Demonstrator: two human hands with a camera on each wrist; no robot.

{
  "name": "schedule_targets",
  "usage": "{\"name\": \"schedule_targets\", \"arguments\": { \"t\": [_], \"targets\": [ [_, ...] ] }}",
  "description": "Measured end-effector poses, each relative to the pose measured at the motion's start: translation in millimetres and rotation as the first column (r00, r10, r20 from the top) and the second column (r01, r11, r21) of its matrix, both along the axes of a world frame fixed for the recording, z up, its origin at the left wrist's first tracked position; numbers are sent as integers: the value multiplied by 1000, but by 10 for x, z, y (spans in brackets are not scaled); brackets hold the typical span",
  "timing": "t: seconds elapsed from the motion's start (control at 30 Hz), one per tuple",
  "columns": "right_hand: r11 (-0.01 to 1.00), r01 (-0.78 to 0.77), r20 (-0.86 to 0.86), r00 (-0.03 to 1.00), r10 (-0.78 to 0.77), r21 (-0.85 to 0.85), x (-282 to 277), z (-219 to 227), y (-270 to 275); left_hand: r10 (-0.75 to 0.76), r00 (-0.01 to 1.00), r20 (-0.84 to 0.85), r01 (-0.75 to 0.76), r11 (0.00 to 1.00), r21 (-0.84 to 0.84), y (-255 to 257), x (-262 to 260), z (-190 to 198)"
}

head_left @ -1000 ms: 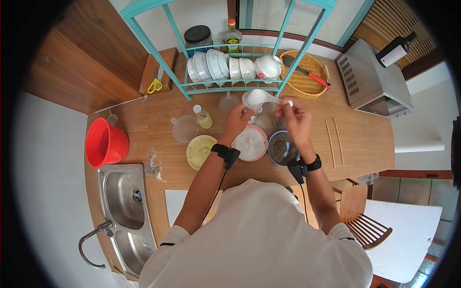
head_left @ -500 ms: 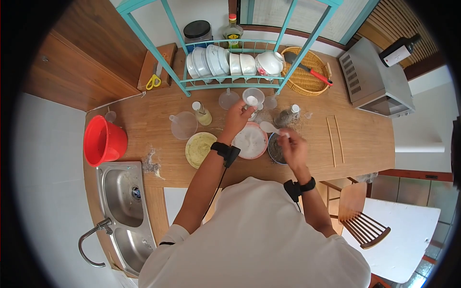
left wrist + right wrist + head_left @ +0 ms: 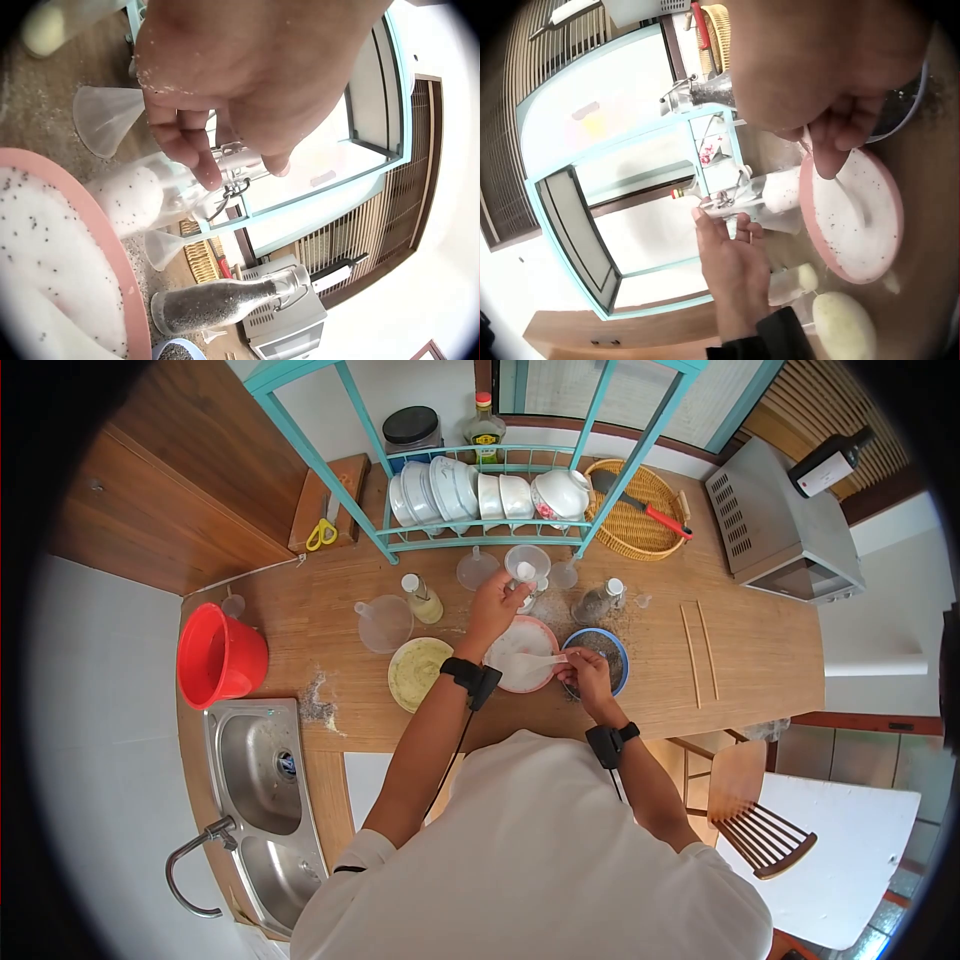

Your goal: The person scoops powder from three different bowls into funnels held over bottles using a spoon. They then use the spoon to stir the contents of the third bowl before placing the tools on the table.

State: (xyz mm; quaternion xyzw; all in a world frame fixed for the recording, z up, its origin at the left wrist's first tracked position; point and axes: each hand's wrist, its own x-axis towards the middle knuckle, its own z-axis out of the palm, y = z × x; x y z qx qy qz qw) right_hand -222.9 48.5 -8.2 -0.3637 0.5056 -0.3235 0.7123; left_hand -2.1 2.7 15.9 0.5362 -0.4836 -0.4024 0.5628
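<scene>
My left hand (image 3: 491, 610) grips the neck of a clear bottle (image 3: 139, 196) partly filled with white powder dotted with black specks. A clear funnel (image 3: 528, 561) with some white in it sits at the bottle's top. My right hand (image 3: 590, 678) pinches the handle of a white spoon (image 3: 850, 196), whose bowl lies in the white powder of the pink-rimmed bowl (image 3: 892, 190). A blue-rimmed bowl (image 3: 625, 670) of dark grains stands beside my right hand. At the left is a bowl of pale yellow powder (image 3: 416, 675).
Behind the hands stands a teal rack (image 3: 440, 542) of bowls. A dark-filled bottle (image 3: 598, 603) is at the right, a yellowish bottle (image 3: 424, 601) at the left. Loose funnels (image 3: 385, 623), two sticks (image 3: 691, 655), a red bucket (image 3: 222, 655) and a sink (image 3: 262, 770) lie farther out.
My right hand has come back from the funnel with the spoon and lowered it into the pink-rimmed bowl. My left hand stays at the bottle.
</scene>
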Motion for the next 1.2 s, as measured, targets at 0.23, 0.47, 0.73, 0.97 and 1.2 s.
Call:
{"name": "schedule_targets", "arguments": {
  "t": [0.23, 0.47, 0.73, 0.97, 1.2],
  "targets": [
    [996, 79, 81, 994, -75, -50, -151, 610, -182, -17, 1000, 3, 16, 1000, 12, -8, 15, -29],
    [939, 217, 249, 957, -151, -266, -78, 1409, -435, -41, 999, -15, 40, 999, -16, -36, 47, -152],
    [721, 110, -28, 984, -176, -684, 406, 1565, -435, -9, 999, -53, 8, 1000, -7, -31, 5, -75],
    [439, -195, -319, 919, -229, -877, 347, 1736, -245, -6, 999, -41, 6, 1000, -3, -14, 0, -45],
    [585, 122, -78, 949, -304, -802, 31, 1286, -100, 0, 1000, 15, 0, 1000, 19, -18, 12, -48]
  ]
}}
